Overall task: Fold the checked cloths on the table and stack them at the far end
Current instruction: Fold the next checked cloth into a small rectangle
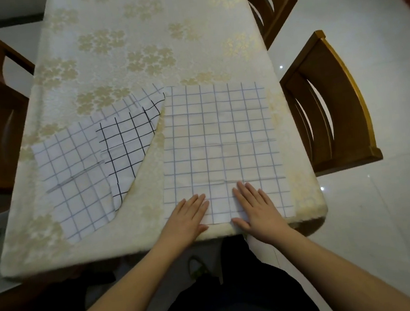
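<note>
Two bare hands, flat on a checked cloth at the table's near edge.

Left hand [189, 216] and right hand [257, 206]: fingers straight, palms down, pressing the near hem of the spread blue-checked cloth [220, 138], gripping nothing. Further cloths [79, 173], blue-checked and black-checked, lie overlapped and rumpled to its left. Table [141, 43]: cream floral cover. Wooden chairs [330, 106] along both sides.

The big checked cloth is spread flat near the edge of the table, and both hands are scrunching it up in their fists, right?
Not quite. The head view shows the left hand and right hand lying flat with straight fingers on the big checked cloth, not scrunching it. The cloth is indeed spread flat near the table edge.
</note>
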A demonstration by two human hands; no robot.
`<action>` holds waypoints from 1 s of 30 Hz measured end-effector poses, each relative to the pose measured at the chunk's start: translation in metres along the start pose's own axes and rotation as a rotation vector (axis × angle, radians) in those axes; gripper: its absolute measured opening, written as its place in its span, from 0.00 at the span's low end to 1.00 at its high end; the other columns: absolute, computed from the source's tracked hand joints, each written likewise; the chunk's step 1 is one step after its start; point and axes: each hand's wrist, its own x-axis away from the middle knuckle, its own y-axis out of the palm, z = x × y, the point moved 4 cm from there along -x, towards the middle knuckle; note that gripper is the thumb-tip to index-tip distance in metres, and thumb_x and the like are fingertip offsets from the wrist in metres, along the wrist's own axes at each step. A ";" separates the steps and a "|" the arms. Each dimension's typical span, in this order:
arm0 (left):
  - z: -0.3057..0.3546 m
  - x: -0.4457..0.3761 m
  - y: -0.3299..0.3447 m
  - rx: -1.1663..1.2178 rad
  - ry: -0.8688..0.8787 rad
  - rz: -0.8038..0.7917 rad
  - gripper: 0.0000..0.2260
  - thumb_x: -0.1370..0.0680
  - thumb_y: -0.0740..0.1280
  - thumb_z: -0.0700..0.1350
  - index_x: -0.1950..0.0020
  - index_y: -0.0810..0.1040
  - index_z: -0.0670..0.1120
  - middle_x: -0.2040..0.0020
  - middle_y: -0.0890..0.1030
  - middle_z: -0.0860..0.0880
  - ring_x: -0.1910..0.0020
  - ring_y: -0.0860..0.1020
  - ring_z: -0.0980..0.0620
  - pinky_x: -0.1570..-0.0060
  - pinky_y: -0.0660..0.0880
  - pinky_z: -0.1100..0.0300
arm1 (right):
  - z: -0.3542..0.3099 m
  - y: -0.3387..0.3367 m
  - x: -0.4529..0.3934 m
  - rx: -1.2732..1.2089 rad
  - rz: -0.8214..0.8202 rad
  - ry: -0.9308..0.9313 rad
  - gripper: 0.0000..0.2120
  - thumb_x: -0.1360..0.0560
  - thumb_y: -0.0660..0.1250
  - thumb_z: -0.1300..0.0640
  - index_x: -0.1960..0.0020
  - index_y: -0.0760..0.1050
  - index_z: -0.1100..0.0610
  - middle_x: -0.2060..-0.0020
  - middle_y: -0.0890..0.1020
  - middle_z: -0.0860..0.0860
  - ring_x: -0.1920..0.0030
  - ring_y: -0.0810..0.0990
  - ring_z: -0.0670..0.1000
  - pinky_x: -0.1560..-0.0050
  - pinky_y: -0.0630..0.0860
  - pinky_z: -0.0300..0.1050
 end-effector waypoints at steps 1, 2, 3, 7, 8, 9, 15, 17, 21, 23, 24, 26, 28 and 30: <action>0.001 0.003 0.001 -0.008 0.010 -0.020 0.29 0.26 0.56 0.58 0.33 0.76 0.42 0.32 0.76 0.43 0.35 0.77 0.45 0.40 0.75 0.45 | -0.001 0.000 0.004 0.012 -0.021 -0.002 0.40 0.23 0.49 0.31 0.25 0.29 0.47 0.26 0.30 0.45 0.25 0.30 0.47 0.26 0.33 0.48; 0.002 0.007 0.001 -0.011 0.019 -0.038 0.30 0.26 0.55 0.60 0.32 0.75 0.42 0.31 0.76 0.43 0.34 0.76 0.45 0.39 0.74 0.45 | -0.003 0.002 0.007 0.022 -0.042 -0.007 0.43 0.24 0.50 0.29 0.25 0.28 0.47 0.25 0.30 0.45 0.25 0.30 0.48 0.27 0.32 0.48; 0.003 0.010 0.002 -0.016 0.034 -0.033 0.31 0.26 0.55 0.61 0.31 0.73 0.42 0.31 0.75 0.43 0.34 0.76 0.45 0.39 0.74 0.45 | -0.004 0.003 0.011 0.032 -0.058 -0.014 0.45 0.25 0.52 0.28 0.24 0.28 0.48 0.25 0.29 0.46 0.25 0.29 0.48 0.27 0.32 0.48; 0.006 0.028 0.004 -0.029 0.122 0.015 0.36 0.29 0.66 0.63 0.28 0.66 0.43 0.29 0.73 0.43 0.32 0.74 0.46 0.37 0.73 0.48 | -0.007 0.012 0.024 0.060 -0.060 -0.014 0.50 0.27 0.65 0.35 0.22 0.33 0.48 0.25 0.32 0.45 0.25 0.32 0.48 0.23 0.39 0.52; 0.007 0.032 0.004 -0.021 0.144 0.023 0.39 0.32 0.73 0.60 0.28 0.66 0.43 0.30 0.74 0.43 0.33 0.75 0.46 0.38 0.73 0.48 | -0.008 0.012 0.029 0.054 -0.043 -0.012 0.47 0.25 0.66 0.41 0.21 0.36 0.48 0.25 0.33 0.45 0.24 0.34 0.48 0.22 0.43 0.53; 0.008 0.035 0.004 -0.018 0.166 0.038 0.41 0.35 0.77 0.57 0.29 0.66 0.43 0.31 0.75 0.43 0.34 0.76 0.46 0.39 0.75 0.49 | -0.010 0.011 0.034 0.039 -0.024 -0.012 0.44 0.23 0.66 0.46 0.21 0.38 0.48 0.24 0.36 0.45 0.23 0.37 0.48 0.22 0.46 0.53; 0.003 0.045 -0.001 -0.021 0.160 0.156 0.33 0.42 0.83 0.41 0.38 0.80 0.45 0.39 0.82 0.46 0.41 0.81 0.49 0.47 0.79 0.55 | -0.019 -0.013 0.052 -0.063 0.120 -0.020 0.25 0.21 0.63 0.56 0.25 0.63 0.50 0.26 0.67 0.48 0.27 0.64 0.49 0.26 0.56 0.44; -0.001 0.046 -0.013 0.010 0.135 0.233 0.24 0.40 0.81 0.40 0.45 0.82 0.46 0.47 0.84 0.46 0.49 0.83 0.47 0.56 0.82 0.55 | -0.019 -0.026 0.056 -0.007 0.134 -0.032 0.18 0.21 0.63 0.55 0.32 0.71 0.49 0.35 0.76 0.48 0.35 0.72 0.49 0.31 0.63 0.44; -0.009 0.042 -0.057 0.034 0.060 0.371 0.04 0.27 0.68 0.47 0.55 0.81 0.48 0.61 0.82 0.50 0.64 0.79 0.49 0.68 0.76 0.58 | -0.014 -0.054 0.060 0.085 0.233 0.004 0.12 0.22 0.66 0.55 0.39 0.76 0.49 0.46 0.81 0.47 0.47 0.78 0.50 0.41 0.70 0.43; -0.017 0.039 -0.079 0.055 0.016 0.444 0.11 0.23 0.61 0.51 0.57 0.81 0.49 0.63 0.81 0.52 0.66 0.78 0.51 0.68 0.74 0.59 | -0.010 -0.071 0.061 0.091 0.290 0.045 0.10 0.23 0.67 0.55 0.42 0.77 0.49 0.50 0.82 0.46 0.50 0.78 0.49 0.44 0.71 0.42; -0.021 0.038 -0.091 0.068 0.000 0.470 0.11 0.23 0.62 0.51 0.57 0.81 0.49 0.64 0.81 0.52 0.67 0.78 0.51 0.68 0.73 0.59 | -0.009 -0.080 0.062 0.090 0.328 0.061 0.08 0.23 0.67 0.55 0.44 0.78 0.49 0.52 0.82 0.46 0.53 0.79 0.49 0.47 0.71 0.42; -0.029 0.038 -0.114 0.095 -0.005 0.519 0.06 0.24 0.69 0.49 0.58 0.81 0.48 0.65 0.81 0.52 0.67 0.78 0.52 0.67 0.73 0.59 | -0.008 -0.100 0.065 0.081 0.430 0.076 0.05 0.23 0.68 0.56 0.48 0.80 0.51 0.56 0.84 0.47 0.58 0.80 0.50 0.52 0.74 0.44; -0.034 0.037 -0.136 0.118 -0.005 0.537 0.04 0.28 0.76 0.45 0.58 0.82 0.48 0.65 0.81 0.53 0.67 0.79 0.52 0.66 0.74 0.58 | -0.010 -0.118 0.069 0.063 0.537 0.072 0.03 0.25 0.71 0.57 0.52 0.82 0.53 0.60 0.85 0.48 0.62 0.81 0.50 0.57 0.77 0.46; -0.039 0.039 -0.154 0.133 0.009 0.535 0.06 0.30 0.78 0.43 0.57 0.82 0.48 0.63 0.83 0.53 0.65 0.81 0.51 0.65 0.76 0.57 | -0.012 -0.134 0.073 0.049 0.605 0.065 0.03 0.27 0.73 0.58 0.53 0.83 0.54 0.62 0.85 0.48 0.63 0.82 0.51 0.58 0.78 0.47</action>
